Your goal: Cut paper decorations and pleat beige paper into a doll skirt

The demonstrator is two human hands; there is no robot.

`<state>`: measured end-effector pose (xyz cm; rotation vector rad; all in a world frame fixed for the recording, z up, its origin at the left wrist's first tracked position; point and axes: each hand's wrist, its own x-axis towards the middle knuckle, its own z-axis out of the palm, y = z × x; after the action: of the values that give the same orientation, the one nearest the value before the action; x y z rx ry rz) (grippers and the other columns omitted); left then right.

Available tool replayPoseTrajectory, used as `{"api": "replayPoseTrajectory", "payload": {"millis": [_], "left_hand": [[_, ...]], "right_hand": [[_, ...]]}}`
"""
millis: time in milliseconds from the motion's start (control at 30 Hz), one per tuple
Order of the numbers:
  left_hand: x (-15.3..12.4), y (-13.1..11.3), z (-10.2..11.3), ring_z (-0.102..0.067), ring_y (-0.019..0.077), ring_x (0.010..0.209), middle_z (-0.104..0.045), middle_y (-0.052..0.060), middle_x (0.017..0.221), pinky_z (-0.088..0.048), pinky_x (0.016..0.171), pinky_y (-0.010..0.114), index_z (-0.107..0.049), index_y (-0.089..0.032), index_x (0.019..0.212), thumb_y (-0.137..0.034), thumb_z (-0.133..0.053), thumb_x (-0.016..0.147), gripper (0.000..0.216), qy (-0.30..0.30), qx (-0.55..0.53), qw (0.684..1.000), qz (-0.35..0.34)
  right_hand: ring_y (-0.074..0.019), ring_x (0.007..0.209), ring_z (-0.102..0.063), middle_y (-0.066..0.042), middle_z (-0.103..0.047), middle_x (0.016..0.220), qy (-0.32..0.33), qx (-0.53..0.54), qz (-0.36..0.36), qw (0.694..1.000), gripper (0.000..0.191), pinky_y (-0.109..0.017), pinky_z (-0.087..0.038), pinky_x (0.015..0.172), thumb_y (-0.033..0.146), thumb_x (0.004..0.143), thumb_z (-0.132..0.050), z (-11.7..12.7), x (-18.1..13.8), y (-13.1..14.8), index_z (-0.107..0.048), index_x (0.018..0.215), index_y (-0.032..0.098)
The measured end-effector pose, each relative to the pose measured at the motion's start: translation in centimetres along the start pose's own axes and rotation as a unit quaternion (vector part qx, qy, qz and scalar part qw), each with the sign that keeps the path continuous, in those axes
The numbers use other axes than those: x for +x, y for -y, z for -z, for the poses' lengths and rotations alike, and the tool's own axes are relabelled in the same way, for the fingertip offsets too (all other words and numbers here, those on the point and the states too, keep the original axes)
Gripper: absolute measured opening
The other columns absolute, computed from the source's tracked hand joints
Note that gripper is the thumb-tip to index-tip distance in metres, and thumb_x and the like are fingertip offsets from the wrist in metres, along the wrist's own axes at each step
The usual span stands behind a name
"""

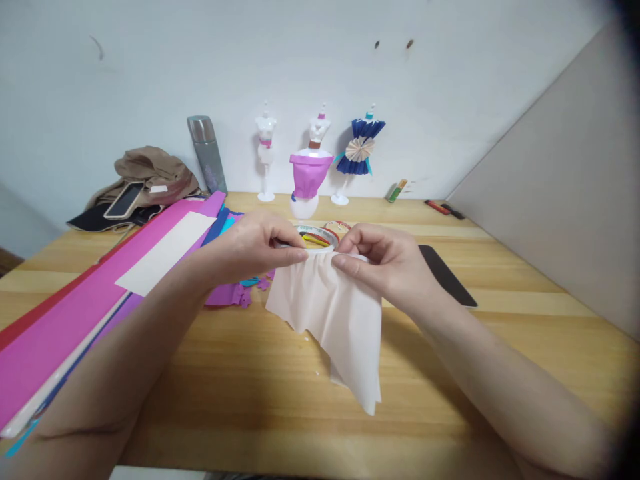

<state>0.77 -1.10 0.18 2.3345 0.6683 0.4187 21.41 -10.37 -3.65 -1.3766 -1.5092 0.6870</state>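
Observation:
A cream crepe-paper piece [340,313] hangs from my two hands above the wooden table, gathered into small folds along its top edge. My left hand [260,243] pinches that edge at its left side between thumb and fingers. At the other side my right hand [375,260] is closed on the same edge, thumb in front. Just behind the paper, partly hidden by it and by my fingers, lies a roll of tape [327,235] with something yellow and dark inside its ring.
Long sheets of coloured paper [65,313] lie at left, a cream strip [167,250] on top. Three small mannequins stand at the back, one in a pink skirt [307,177], one in navy [367,127]. A flask [207,157], phone [125,200], glue stick [397,191] and black flat object [445,277] surround the workspace.

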Motion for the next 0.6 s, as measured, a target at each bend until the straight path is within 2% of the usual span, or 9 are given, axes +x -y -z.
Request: {"api": "replayPoseTrajectory", "payload": {"millis": [200,467,600], "left_hand": [[-0.03,-0.24,-0.06,-0.049,0.0116,0.064,-0.058,-0.001,0.064,-0.035,0.058,0.022,-0.069,-0.018,0.068,-0.034,-0.061,0.082,0.022,0.005,-0.008,1.000,0.001],[-0.01,-0.21,-0.13,-0.046,0.0117,0.062,-0.053,-0.001,0.062,-0.033,0.057,0.023,-0.061,-0.017,0.061,-0.035,-0.061,0.082,0.027,0.002,0.013,1.000,0.003],[-0.02,-0.28,-0.14,-0.048,0.0118,0.063,-0.055,0.000,0.063,-0.034,0.058,0.023,-0.061,-0.017,0.061,-0.033,-0.060,0.083,0.027,-0.001,0.019,1.000,-0.004]], "right_hand": [[-0.0167,0.067,-0.053,-0.001,-0.052,0.067,0.009,0.003,-0.010,1.000,0.026,-0.028,-0.035,0.052,0.036,0.074,-0.073,-0.11,0.18,-0.04,-0.052,0.067,0.023],[-0.0155,0.062,-0.046,0.001,-0.047,0.062,0.009,-0.001,-0.022,1.000,0.023,-0.028,-0.032,0.053,0.038,0.072,-0.071,-0.17,0.25,-0.08,-0.053,0.067,0.024],[-0.0143,0.060,-0.044,0.001,-0.048,0.062,0.009,0.009,-0.027,1.000,0.026,-0.028,-0.033,0.053,0.039,0.071,-0.071,-0.25,0.34,-0.19,-0.050,0.066,0.024]]}}
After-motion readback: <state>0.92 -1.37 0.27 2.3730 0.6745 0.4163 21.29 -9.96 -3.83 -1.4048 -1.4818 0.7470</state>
